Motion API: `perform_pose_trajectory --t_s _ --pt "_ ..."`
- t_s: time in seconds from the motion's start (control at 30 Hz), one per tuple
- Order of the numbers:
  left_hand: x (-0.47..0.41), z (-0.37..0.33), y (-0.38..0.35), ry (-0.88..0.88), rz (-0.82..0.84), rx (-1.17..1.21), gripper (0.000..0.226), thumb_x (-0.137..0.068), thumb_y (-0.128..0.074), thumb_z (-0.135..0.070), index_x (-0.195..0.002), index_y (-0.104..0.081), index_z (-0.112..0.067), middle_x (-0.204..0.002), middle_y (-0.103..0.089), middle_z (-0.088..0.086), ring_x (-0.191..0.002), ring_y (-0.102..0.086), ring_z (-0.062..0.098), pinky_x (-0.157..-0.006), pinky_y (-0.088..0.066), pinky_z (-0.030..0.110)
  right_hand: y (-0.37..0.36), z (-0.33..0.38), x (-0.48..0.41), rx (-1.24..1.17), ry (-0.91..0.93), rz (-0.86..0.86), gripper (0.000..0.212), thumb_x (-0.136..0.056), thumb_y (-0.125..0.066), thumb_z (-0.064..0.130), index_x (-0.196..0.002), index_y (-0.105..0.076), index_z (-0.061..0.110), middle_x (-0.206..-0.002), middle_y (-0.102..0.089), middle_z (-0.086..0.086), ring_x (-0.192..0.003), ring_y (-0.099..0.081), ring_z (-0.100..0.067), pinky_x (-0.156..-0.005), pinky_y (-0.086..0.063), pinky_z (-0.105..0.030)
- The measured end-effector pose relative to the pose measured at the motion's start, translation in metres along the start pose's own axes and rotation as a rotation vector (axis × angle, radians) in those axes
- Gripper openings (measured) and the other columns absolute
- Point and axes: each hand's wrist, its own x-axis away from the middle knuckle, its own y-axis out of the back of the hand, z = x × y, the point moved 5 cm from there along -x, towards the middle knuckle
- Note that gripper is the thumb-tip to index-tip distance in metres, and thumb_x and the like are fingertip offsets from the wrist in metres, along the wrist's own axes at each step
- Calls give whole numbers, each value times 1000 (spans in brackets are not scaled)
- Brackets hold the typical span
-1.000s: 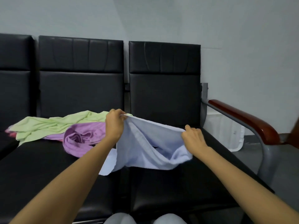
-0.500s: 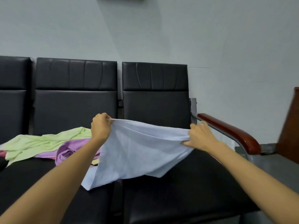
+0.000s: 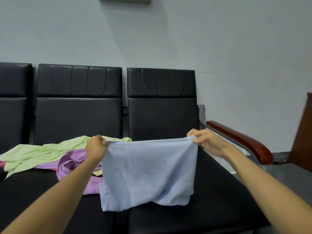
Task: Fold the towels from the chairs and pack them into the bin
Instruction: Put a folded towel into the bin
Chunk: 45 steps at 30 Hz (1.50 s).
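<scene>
A pale wall (image 3: 168,39) stands behind a row of black padded chairs (image 3: 162,115). Three of them show, and the leftmost is cut off by the edge of the view.

Three towels can be counted. The blue towel (image 3: 148,173) hangs in the air in front of the right-hand chair, its top edge pulled nearly straight between the two hands. It is light blue and soft-looking. It drops as a broad sheet towards the seat, with a stitched band at its lower left corner and an uneven bottom edge. Whether that edge touches the seat cannot be told.

The green towel (image 3: 42,152) lies spread and rumpled on the middle seat, to the left of the blue one. The purple towel (image 3: 70,162) is bunched partly under it, and its near end passes behind the left forearm. A sliver of pink shows at the far left.

One reddish wooden armrest (image 3: 239,141) sits at the right end of the row.

The left hand (image 3: 95,147) grips the blue towel's upper left corner in a closed fist. The right hand (image 3: 207,142) pinches the upper right corner between thumb and fingers.
</scene>
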Motion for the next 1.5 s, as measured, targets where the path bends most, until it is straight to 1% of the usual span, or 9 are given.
perform_pose_trajectory --t_s 0.13,0.2,0.37,0.57,0.73,0.9,1.13,1.3,1.5 --pt "-3 -7 -2 -91 1 -31 12 -90 -56 -12 -91 -63 -2 -88 -61 16 -78 -49 28 -63 -34 31 -2 2 1 -111 -69 168 14 -50 -62 21 -44 -58 9 -66 -52 -9 -70 -50 -25 -73 -45 -32" --pt "-3 -11 0 -116 -4 -37 12 -89 -56 -11 -91 -63 -1 -88 -61 16 -78 -49 29 -63 -33 31 -1 9 -1 -32 -90 154 15 -53 -62 20 -43 -54 12 -59 -50 -5 -64 -49 -19 -64 -43 -24" --pt "-5 -18 1 -202 13 -77 13 -88 -61 -13 -89 -66 -1 -89 -60 16 -78 -50 28 -64 -33 30 7 -4 -13 1056 -188 213 27 -87 -59 22 -62 -50 20 -63 -46 8 -63 -42 -7 -62 -35 -19" --pt "1 -35 10 -236 216 329 16 -89 -61 -13 -74 -56 -8 -66 -51 7 -58 -43 20 -48 -33 24 29 7 -9 1464 -22 -12 32 -93 -51 25 -62 -45 18 -65 -45 4 -71 -41 -13 -67 -33 -27" --pt "14 -73 32 -188 426 736 22 -92 -58 -14 -74 -45 -11 -45 -42 -3 -37 -32 9 -36 -27 15 62 44 -8 1302 79 -481 18 -90 -52 13 -85 -68 5 -85 -67 -13 -84 -59 -31 -68 -33 -28" --pt "13 -129 69 -276 361 889 25 -94 -54 -17 -73 -42 -15 -65 -42 2 -37 -34 3 -33 -26 14 90 111 -6 884 177 -875 18 -85 -54 2 -87 -72 2 -92 -70 -18 -92 -60 -35 -74 -41 -31" --pt "21 -150 99 -348 393 759 23 -92 -57 -26 -75 -44 -17 -69 -48 2 -41 -35 6 -33 -27 14 103 160 16 808 185 -849 16 -73 -57 -4 -58 -57 0 -73 -60 -24 -72 -49 -25 -57 -34 -24" --pt "31 -147 93 -357 497 777 24 -90 -59 -26 -74 -44 -16 -62 -52 0 -38 -32 4 -31 -24 14 103 157 31 704 251 -919 15 -75 -53 -5 -61 -51 -11 -61 -38 -17 -64 -34 -22 -43 -25 -16" --pt "26 -138 76 -350 468 664 26 -88 -62 -27 -74 -44 -14 -55 -58 -4 -37 -36 6 -31 -25 15 106 130 25 681 208 -824 7 -77 -54 -5 -76 -54 2 -76 -54 -12 -72 -47 -23 -57 -34 -25"
